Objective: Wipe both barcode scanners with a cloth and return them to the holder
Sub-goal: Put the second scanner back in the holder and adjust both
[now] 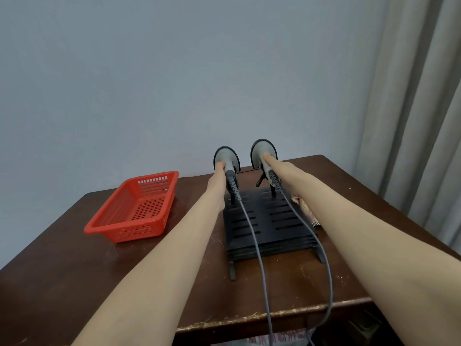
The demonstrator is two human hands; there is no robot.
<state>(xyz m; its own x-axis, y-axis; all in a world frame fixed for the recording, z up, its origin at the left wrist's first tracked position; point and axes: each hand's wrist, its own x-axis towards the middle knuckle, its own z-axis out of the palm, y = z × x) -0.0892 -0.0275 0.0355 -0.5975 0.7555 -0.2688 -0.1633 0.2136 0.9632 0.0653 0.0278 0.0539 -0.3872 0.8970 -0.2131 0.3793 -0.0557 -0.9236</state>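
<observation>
Grey scanners stand at the far end of the black holder (269, 221): the left hand (218, 178) grips the left scanner (225, 158), the right hand (274, 163) the right scanner (263, 151). The cloth (303, 204) lies right of the holder on the counter (62, 258), untouched; whether wiping is done I cannot tell.

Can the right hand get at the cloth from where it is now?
Probably yes, once it lets go. The right hand is closed on the right scanner; the cloth lies on the table just under that forearm, beside the holder.
</observation>
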